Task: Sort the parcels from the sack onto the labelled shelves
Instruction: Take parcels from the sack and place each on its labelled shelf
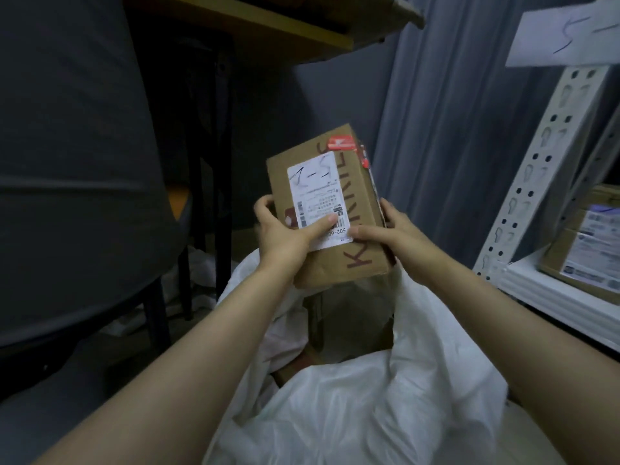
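Biggest thing that could trip this up imo is the white shelving unit (550, 293) on the right: it has a handwritten paper tag (567, 35) up top that reads something like "5-", and the scrawl on the parcel's own label (317, 196) looks like "1-5" or similar, so a misread in this dim light would put it on the wrong shelf. The white sack (352, 414) sits open right below, with more cardboard showing inside, so if the hold slips the box just drops back in and maybe dents a corner. The cardboard parcel (330, 209) is held up above the sack mouth, tilted, label facing the camera. Both forearms reach forward and angle inward toward each other. The left hand (285, 236) wraps the lower left edge, thumb lying across the bottom of the label, fingers curled behind. The right hand (391, 233) clamps the lower right edge, thumb pressed on the front by the label corner. The thumb hides part of the printed number, which could also cause a misread.
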